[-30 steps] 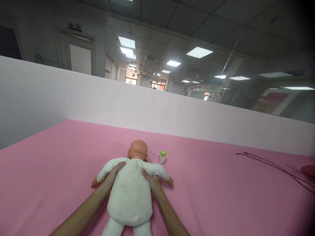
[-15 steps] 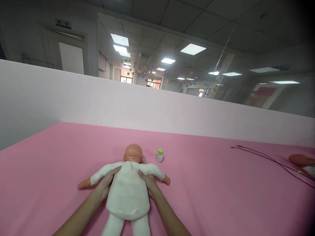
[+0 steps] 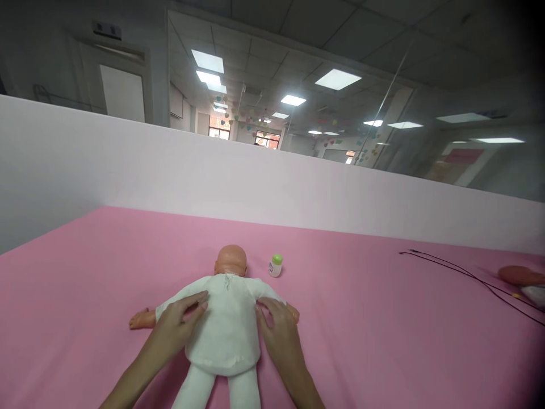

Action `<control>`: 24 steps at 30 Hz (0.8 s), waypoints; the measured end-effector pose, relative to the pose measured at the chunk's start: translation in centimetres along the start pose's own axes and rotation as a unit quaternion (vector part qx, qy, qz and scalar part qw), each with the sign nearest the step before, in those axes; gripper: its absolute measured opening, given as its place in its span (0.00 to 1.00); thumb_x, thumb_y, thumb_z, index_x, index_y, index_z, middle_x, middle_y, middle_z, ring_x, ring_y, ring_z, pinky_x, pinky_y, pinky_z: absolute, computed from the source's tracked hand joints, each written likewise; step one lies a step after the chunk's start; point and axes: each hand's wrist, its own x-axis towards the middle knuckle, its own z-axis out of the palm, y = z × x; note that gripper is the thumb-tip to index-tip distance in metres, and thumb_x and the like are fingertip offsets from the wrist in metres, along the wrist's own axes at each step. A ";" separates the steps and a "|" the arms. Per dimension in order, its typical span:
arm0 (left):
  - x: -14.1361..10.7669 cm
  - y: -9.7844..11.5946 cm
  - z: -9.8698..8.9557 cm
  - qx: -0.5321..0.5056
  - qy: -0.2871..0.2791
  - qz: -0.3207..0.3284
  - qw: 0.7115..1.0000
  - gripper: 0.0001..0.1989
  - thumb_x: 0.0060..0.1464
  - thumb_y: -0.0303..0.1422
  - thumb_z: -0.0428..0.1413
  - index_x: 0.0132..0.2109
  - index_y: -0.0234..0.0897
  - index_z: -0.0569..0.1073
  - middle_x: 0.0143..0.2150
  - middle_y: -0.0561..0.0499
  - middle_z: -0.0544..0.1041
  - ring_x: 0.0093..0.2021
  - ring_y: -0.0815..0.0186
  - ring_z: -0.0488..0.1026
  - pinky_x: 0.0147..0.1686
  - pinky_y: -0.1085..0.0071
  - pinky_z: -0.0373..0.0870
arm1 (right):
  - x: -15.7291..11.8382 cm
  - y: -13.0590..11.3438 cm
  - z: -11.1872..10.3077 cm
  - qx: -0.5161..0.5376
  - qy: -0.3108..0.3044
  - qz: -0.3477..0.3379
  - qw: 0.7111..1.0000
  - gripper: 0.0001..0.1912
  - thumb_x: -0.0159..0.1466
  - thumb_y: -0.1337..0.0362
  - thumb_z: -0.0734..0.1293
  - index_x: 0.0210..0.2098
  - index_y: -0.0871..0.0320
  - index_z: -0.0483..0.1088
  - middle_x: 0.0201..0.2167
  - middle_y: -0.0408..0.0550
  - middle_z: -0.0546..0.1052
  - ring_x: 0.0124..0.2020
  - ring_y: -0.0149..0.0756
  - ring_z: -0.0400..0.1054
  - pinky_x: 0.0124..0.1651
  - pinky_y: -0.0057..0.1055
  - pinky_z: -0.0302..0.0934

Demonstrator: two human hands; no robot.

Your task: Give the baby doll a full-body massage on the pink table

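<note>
A baby doll (image 3: 225,324) with a white cloth body lies face down, the back of its bald head toward me and both arms spread. My left hand (image 3: 181,321) rests at the doll's left upper side, thumb and fingers apart, fingertips touching the cloth near the shoulder. On the other side my right hand (image 3: 277,326) is over the doll's right arm, fingers bent and apart from the thumb, grasping nothing. Just beyond the doll's right shoulder stands a small white bottle (image 3: 275,267) with a green cap.
The doll lies on a pink-covered table (image 3: 361,318). Thin black cords (image 3: 460,270) run along the right side, near an orange-brown rounded object (image 3: 520,276). A low white partition (image 3: 264,182) borders the back, with glass above it.
Both hands have let go of the doll's sides and come up over its shoulders and arms. The doll now lies flatter, its arms spread slightly wider.
</note>
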 end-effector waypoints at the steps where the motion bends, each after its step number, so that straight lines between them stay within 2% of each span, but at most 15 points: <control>1: 0.3 0.0 0.9 0.034 0.004 0.023 0.999 0.29 0.64 0.52 0.50 0.63 0.39 0.74 0.67 0.44 0.71 0.69 0.48 0.64 0.68 0.50 0.60 | 0.0 0.1 0.5 -0.019 0.009 -0.030 0.999 0.24 0.70 0.51 0.61 0.57 0.57 0.74 0.61 0.55 0.75 0.64 0.52 0.67 0.68 0.51 0.58; 3: 1.0 0.1 2.8 0.125 -0.006 0.078 0.989 0.31 0.64 0.51 0.52 0.67 0.39 0.69 0.73 0.43 0.62 0.74 0.46 0.53 0.70 0.46 0.55 | 0.6 0.6 1.9 -0.034 -0.028 -0.058 0.997 0.32 0.69 0.50 0.63 0.67 0.59 0.65 0.71 0.54 0.62 0.73 0.50 0.52 0.74 0.50 0.47; 5: 1.6 0.1 4.4 0.207 -0.029 0.121 0.970 0.34 0.63 0.50 0.54 0.70 0.38 0.65 0.76 0.42 0.54 0.76 0.43 0.45 0.70 0.42 0.52 | 1.6 1.5 3.2 -0.028 -0.092 -0.045 0.994 0.37 0.69 0.48 0.63 0.71 0.60 0.58 0.75 0.52 0.53 0.76 0.48 0.43 0.76 0.49 0.42; 9: 2.8 -0.7 5.8 0.294 -0.061 0.120 0.946 0.36 0.66 0.51 0.49 0.72 0.32 0.61 0.76 0.36 0.50 0.76 0.41 0.44 0.69 0.41 0.53 | 3.2 2.9 4.5 0.003 -0.160 -0.034 0.987 0.36 0.71 0.46 0.59 0.72 0.59 0.56 0.75 0.51 0.51 0.77 0.44 0.40 0.77 0.47 0.37; 12: 3.1 -0.7 5.7 0.323 -0.061 0.090 0.940 0.37 0.67 0.51 0.47 0.72 0.29 0.61 0.75 0.32 0.51 0.75 0.40 0.47 0.68 0.41 0.55 | 4.0 3.2 3.7 0.034 -0.167 -0.058 0.984 0.34 0.69 0.47 0.62 0.70 0.55 0.60 0.74 0.50 0.54 0.76 0.45 0.44 0.76 0.48 0.41; 14: 2.8 0.5 5.4 0.345 -0.045 0.084 0.934 0.34 0.65 0.47 0.51 0.69 0.27 0.65 0.74 0.30 0.56 0.73 0.37 0.51 0.67 0.39 0.55 | 4.8 3.4 2.4 0.050 -0.152 -0.086 0.983 0.29 0.68 0.49 0.65 0.64 0.54 0.70 0.71 0.51 0.63 0.72 0.47 0.54 0.73 0.47 0.49; 16: 2.3 3.0 5.2 0.348 -0.025 0.110 0.931 0.24 0.63 0.38 0.54 0.61 0.28 0.74 0.69 0.29 0.65 0.70 0.37 0.60 0.67 0.40 0.55 | 6.1 3.7 0.9 0.066 -0.106 -0.100 0.987 0.21 0.68 0.51 0.65 0.53 0.55 0.78 0.62 0.53 0.75 0.63 0.47 0.69 0.66 0.45 0.61; 18: 2.3 6.2 5.6 0.284 -0.021 0.153 0.946 0.16 0.63 0.32 0.51 0.52 0.33 0.79 0.61 0.33 0.76 0.63 0.41 0.69 0.64 0.45 0.59 | 7.8 4.2 -0.6 0.072 -0.034 -0.086 0.993 0.19 0.68 0.53 0.63 0.46 0.57 0.80 0.51 0.54 0.81 0.51 0.46 0.76 0.56 0.43 0.69; 20: 3.2 9.3 6.9 0.133 -0.039 0.165 0.977 0.15 0.66 0.35 0.48 0.46 0.39 0.80 0.51 0.40 0.81 0.56 0.47 0.75 0.58 0.51 0.66 | 9.6 4.8 -1.9 0.066 0.044 -0.065 0.995 0.19 0.68 0.53 0.62 0.48 0.57 0.78 0.48 0.54 0.82 0.47 0.46 0.77 0.52 0.42 0.71; 22: 5.5 11.4 9.0 -0.066 -0.063 0.122 0.988 0.17 0.66 0.42 0.50 0.42 0.39 0.79 0.45 0.42 0.82 0.53 0.49 0.75 0.56 0.55 0.68 | 11.1 5.6 -2.8 0.046 0.101 -0.059 0.992 0.21 0.69 0.55 0.60 0.54 0.57 0.74 0.52 0.55 0.80 0.50 0.46 0.76 0.54 0.44 0.69; 23: 7.0 12.0 10.3 -0.164 -0.079 0.092 0.979 0.18 0.65 0.44 0.51 0.40 0.37 0.78 0.45 0.41 0.81 0.53 0.50 0.75 0.55 0.57 0.69 | 11.8 6.0 -3.0 0.034 0.118 -0.061 0.991 0.23 0.69 0.56 0.58 0.57 0.58 0.72 0.54 0.55 0.79 0.53 0.46 0.75 0.56 0.45 0.68; 24: 8.7 12.3 11.7 -0.266 -0.079 0.030 0.960 0.17 0.65 0.44 0.52 0.38 0.35 0.77 0.45 0.40 0.81 0.54 0.51 0.75 0.56 0.59 0.68 | 12.4 6.4 -3.2 0.020 0.128 -0.063 0.990 0.24 0.70 0.56 0.57 0.60 0.59 0.70 0.56 0.56 0.78 0.56 0.47 0.73 0.59 0.46 0.67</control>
